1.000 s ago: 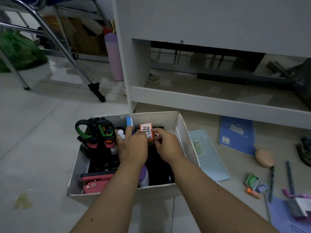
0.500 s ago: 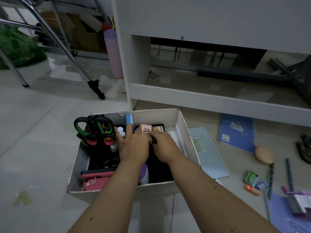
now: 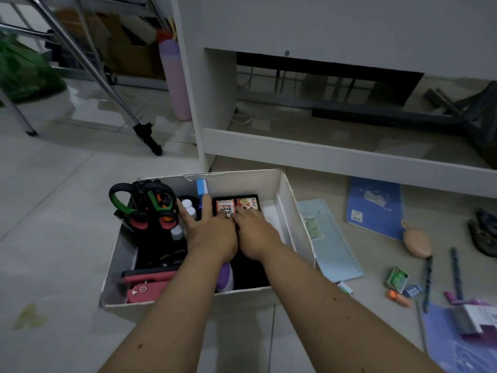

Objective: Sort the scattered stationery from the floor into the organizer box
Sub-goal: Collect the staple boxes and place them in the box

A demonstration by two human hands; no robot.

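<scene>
Both hands are inside the white organizer box (image 3: pixel 297 211), which sits on the tiled floor (image 3: pixel 53 211) in front of a white desk frame (image 3: pixel 295 146).

Left hand (image 3: pixel 212 232): fingers spread wide and straight. The index finger (image 3: pixel 206 204) lies extended toward the far wall of the box, just beside an upright blue-and-white eraser (image 3: pixel 202 186). Another finger reaches left to touch the small white bottles (image 3: pixel 188 208). It holds nothing that can be seen.

Right hand (image 3: pixel 255 232): fingers extended forward, close together, with the tips on the near edges of two small orange ink boxes (image 3: pixel 236 205). These stand side by side in a black tray against the far wall. Whether the fingers pinch either box cannot be determined; the fingertips are hidden behind the knuckles.

Box contents, left side: scissors (image 3: pixel 145 203) with green, black and red handles standing upright; a red stapler (image 3: pixel 145 284) lying at the near wall; a purple-and-white object (image 3: pixel 225 278) partly under the left forearm.

Remaining on the floor right of the box: a light blue spiral notebook (image 3: pixel 330 243) touching the box wall, a darker blue notebook (image 3: pixel 373 205), a beige oval item (image 3: pixel 416 243), a small green box (image 3: pixel 397 278), an orange highlighter (image 3: pixel 398 297), two dark pens (image 3: pixel 429 281), and a purple folder (image 3: pixel 457 343) carrying a stack of items.
</scene>
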